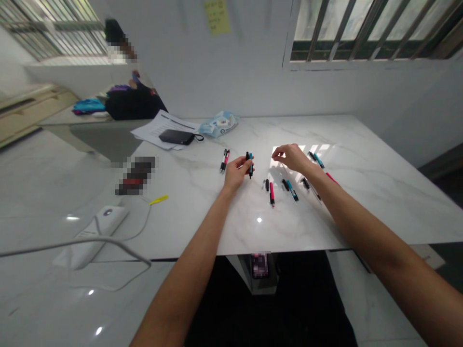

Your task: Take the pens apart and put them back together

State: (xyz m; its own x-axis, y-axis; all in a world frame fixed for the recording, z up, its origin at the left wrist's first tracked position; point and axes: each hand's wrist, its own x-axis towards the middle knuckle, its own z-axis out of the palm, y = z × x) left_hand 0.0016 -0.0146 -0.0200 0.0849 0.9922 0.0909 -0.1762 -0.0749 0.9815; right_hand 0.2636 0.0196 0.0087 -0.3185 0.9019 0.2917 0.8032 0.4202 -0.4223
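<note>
Bare forearms come in from the bottom corners, the R forearm [383,246] and L forearm [184,274], reaching over a polished white marble tabletop [383,193] w/ faint grey veins. L hand [236,174] is closed on a black-and-teal pen [250,166], which stands upright in the fingers, just above the slab. R hand [292,158] is empty, fingers loosely curled, hovering near the pens, touching none.

Layout so far: one black-and-pink pen [224,161] lies alone left of L hand. The others sit in a loose scatter to the right: pink-barrelled pen [271,193], teal-barrelled pen [292,191], slim black pen [266,185], another teal pen [317,160] past R hand, and a pink pen [332,179] half hidden by R wrist. Barrels look like glossy, round plastic; no clear order visible among the right group.

Further back: printed papers [152,131] under a matte black pouch [176,137], plus a crinkly blue-and-white plastic packet [218,124]. Lower left: a white power strip [97,236] w/ grey cable.
</note>
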